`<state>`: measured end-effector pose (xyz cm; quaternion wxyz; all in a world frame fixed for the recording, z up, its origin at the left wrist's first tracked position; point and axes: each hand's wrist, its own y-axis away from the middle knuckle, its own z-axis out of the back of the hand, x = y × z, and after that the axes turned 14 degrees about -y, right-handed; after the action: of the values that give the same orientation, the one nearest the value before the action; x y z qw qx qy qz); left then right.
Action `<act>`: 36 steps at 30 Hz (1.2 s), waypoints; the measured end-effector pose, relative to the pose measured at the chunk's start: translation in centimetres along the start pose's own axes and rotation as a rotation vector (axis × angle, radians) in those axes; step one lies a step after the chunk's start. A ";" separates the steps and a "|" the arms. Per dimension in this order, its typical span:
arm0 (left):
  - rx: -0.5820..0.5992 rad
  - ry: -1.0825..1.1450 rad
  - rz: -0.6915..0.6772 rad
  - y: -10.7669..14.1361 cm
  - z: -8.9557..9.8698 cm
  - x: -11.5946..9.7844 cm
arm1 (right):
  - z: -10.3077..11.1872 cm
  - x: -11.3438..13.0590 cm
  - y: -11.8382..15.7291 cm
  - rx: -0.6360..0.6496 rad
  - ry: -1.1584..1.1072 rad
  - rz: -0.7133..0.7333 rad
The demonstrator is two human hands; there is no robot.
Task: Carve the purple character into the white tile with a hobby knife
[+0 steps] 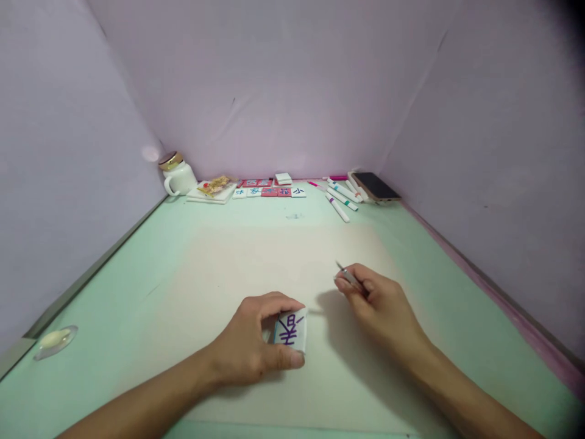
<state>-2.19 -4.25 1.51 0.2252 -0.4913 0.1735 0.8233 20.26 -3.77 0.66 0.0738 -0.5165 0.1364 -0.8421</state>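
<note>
My left hand point(256, 341) grips a small white square block point(292, 329) between thumb and fingers, low over the pale work surface. A purple Chinese character is drawn on the block's upward face, turned sideways to me. To the right and a little farther off, my right hand point(375, 299) is closed around a slim craft knife point(349, 277). The knife's thin metal tip points up and left, apart from the block; most of its handle is hidden in my fingers.
At the back are a white mug point(180, 178) with a gold lid, a wrapped snack point(218, 185), red and white lettered squares point(269, 192), several markers point(340, 201) and a phone point(375, 185). A clear oval dish point(55, 341) sits left. Walls enclose three sides.
</note>
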 end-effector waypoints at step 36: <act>-0.109 0.404 0.175 -0.5 -0.7 0.6 | -1.0 1.4 2.4 0.016 0.201 0.474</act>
<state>-1.72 -4.06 0.64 0.0869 -0.6408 0.2121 0.7327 18.71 -6.28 0.63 0.2591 -0.3831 0.2537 -0.8495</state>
